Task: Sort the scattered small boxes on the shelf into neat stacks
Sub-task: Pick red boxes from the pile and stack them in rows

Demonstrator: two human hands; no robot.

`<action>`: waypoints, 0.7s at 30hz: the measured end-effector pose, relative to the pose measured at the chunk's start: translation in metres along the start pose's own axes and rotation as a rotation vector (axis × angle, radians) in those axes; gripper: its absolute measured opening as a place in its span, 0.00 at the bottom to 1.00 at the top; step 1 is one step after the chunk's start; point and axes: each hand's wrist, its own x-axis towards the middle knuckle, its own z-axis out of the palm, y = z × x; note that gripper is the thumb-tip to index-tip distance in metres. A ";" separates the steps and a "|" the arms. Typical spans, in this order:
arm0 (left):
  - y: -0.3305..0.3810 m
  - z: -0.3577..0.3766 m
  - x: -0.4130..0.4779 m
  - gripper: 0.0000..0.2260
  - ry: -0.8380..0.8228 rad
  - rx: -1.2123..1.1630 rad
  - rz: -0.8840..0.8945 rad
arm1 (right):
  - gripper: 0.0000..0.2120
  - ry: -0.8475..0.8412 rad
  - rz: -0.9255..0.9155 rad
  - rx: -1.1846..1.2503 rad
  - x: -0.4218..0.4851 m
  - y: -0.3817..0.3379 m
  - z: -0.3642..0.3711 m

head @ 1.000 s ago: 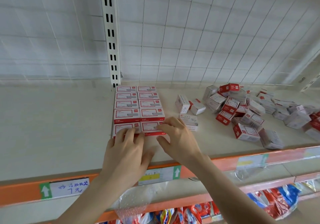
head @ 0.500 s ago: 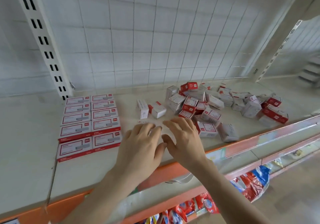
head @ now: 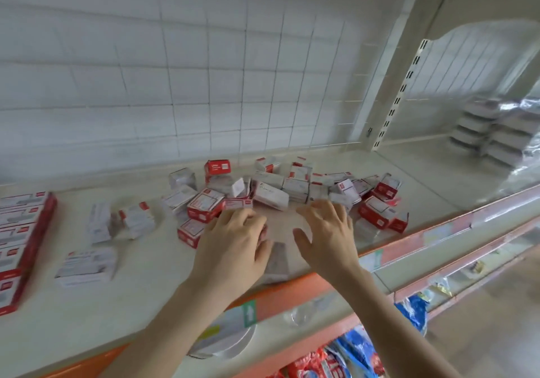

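Observation:
A loose pile of small red-and-white boxes [head: 280, 190] lies across the middle of the cream shelf [head: 146, 284]. My left hand [head: 233, 246] hovers palm down at the pile's near left edge, fingers relaxed, over a red-and-white box [head: 190, 233]. My right hand [head: 327, 237] is spread, palm down, just in front of the pile. A pale box [head: 277, 263] lies between the two hands. Neither hand holds anything. The neat block of boxes [head: 20, 240] sits at the far left. The frame is motion-blurred.
Three stray boxes [head: 117, 223] lie between the neat block and the pile, one [head: 84, 266] nearer the front. A wire grid [head: 204, 85] backs the shelf. The orange front rail [head: 292, 287] carries labels. Packaged goods [head: 350, 354] fill the shelf below; grey stacks [head: 491, 132] stand at the right.
My view has swung right, so the neat block slid to the left edge. Both hands left the block and moved right to the loose pile, spreading apart.

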 end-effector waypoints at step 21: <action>0.123 0.054 0.112 0.17 -0.212 0.083 0.067 | 0.20 -0.377 0.085 -0.065 0.028 0.131 -0.031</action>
